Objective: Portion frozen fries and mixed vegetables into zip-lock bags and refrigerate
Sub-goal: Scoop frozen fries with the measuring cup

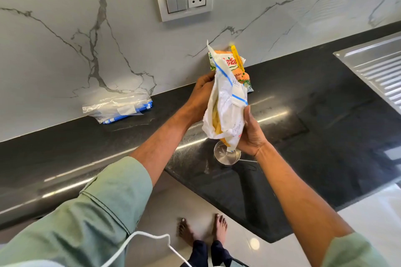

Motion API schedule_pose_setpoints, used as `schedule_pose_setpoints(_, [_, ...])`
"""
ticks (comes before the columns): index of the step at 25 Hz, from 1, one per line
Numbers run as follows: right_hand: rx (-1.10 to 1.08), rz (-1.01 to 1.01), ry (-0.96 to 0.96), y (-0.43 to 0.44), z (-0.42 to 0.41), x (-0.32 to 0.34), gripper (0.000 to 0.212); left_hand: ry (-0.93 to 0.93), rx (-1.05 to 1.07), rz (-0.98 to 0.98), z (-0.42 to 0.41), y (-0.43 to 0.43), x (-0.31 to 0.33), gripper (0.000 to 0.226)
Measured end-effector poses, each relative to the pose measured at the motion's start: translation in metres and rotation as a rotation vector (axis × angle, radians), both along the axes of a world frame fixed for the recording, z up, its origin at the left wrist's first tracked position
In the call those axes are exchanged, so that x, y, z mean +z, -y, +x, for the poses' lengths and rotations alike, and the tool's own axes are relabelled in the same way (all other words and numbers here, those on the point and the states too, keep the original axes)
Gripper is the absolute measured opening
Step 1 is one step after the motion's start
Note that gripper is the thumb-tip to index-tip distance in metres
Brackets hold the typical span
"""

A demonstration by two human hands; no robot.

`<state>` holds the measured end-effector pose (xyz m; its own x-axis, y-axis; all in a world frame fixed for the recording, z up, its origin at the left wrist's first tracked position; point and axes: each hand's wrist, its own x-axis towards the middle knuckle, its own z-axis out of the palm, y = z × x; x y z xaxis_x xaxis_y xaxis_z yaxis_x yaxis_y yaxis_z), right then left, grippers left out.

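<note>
Item one: we are wearing a plain sage-green, long-sleeved shirt. The left sleeve (pixel 97 212) is sitting pushed up to about the elbow and is showing a stitched cuff band with a dark seam line along it. The right sleeve (pixel 351 251) is showing the same green, gathered above the forearm.
Item two: our forearms, left hand (pixel 200 91) and right hand (pixel 249 134) are going uncovered.
Item three: we are wearing dark navy trousers (pixel 208 253).
Item four: our feet (pixel 220 226) are going bare.
Item five: a thin white cord (pixel 152 236) is looping across our lower front.
</note>
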<state>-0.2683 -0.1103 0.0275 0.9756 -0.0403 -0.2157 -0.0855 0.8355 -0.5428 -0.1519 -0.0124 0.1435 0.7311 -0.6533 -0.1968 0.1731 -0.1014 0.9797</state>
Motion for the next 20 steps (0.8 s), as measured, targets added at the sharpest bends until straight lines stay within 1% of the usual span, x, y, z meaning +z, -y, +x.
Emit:
schedule_pose_setpoints(1, [-0.034,-0.008,-0.006,0.0,-0.004,0.0,0.082,-0.038,0.003,0.015,0.002,-0.002,-0.008,0.029])
schedule_pose_setpoints(2, [-0.083,-0.02,-0.026,0.003,-0.008,-0.003,0.084,-0.114,0.021,0.014,0.003,-0.006,-0.017,0.022])
schedule_pose_setpoints(3, [-0.131,-0.031,-0.046,0.006,-0.013,-0.003,0.088,-0.156,0.044,0.062,0.006,-0.013,-0.035,0.022])
schedule_pose_setpoints(4, [-0.171,-0.04,-0.059,0.01,-0.017,-0.005,0.091,-0.099,0.031,0.184,0.007,-0.02,-0.057,0.027])
schedule_pose_setpoints(5, [-0.2,-0.044,-0.066,0.015,-0.022,-0.005,0.093,0.031,-0.049,0.371,0.006,-0.031,-0.082,0.036])
schedule_pose_setpoints(7, [-0.24,-0.053,-0.065,0.025,-0.033,-0.005,0.092,0.226,-0.33,0.748,-0.009,-0.054,-0.124,0.049])
schedule_pose_setpoints(8, [-0.256,-0.062,-0.063,0.03,-0.038,-0.006,0.089,0.289,-0.423,0.877,-0.018,-0.064,-0.141,0.054])
schedule_pose_setpoints(9, [-0.268,-0.079,-0.069,0.035,-0.044,-0.005,0.083,0.347,-0.436,0.934,-0.028,-0.07,-0.152,0.055])
schedule_pose_setpoints(12, [-0.3,-0.169,-0.136,0.046,-0.056,-0.011,0.057,0.442,-0.298,0.898,-0.046,-0.069,-0.163,0.049])
schedule_pose_setpoints(13, [-0.317,-0.204,-0.167,0.049,-0.059,-0.013,0.049,0.458,-0.286,0.873,-0.047,-0.066,-0.163,0.044])
schedule_pose_setpoints(14, [-0.338,-0.242,-0.198,0.052,-0.062,-0.016,0.046,0.469,-0.293,0.856,-0.049,-0.063,-0.16,0.039])
schedule_pose_setpoints(17, [-0.36,-0.334,-0.218,0.061,-0.068,-0.022,0.05,0.565,-0.347,0.838,-0.045,-0.059,-0.158,0.035])
schedule_pose_setpoints(20, [-0.375,-0.421,-0.223,0.067,-0.071,-0.027,0.056,0.691,-0.339,0.891,-0.028,-0.055,-0.153,0.034])
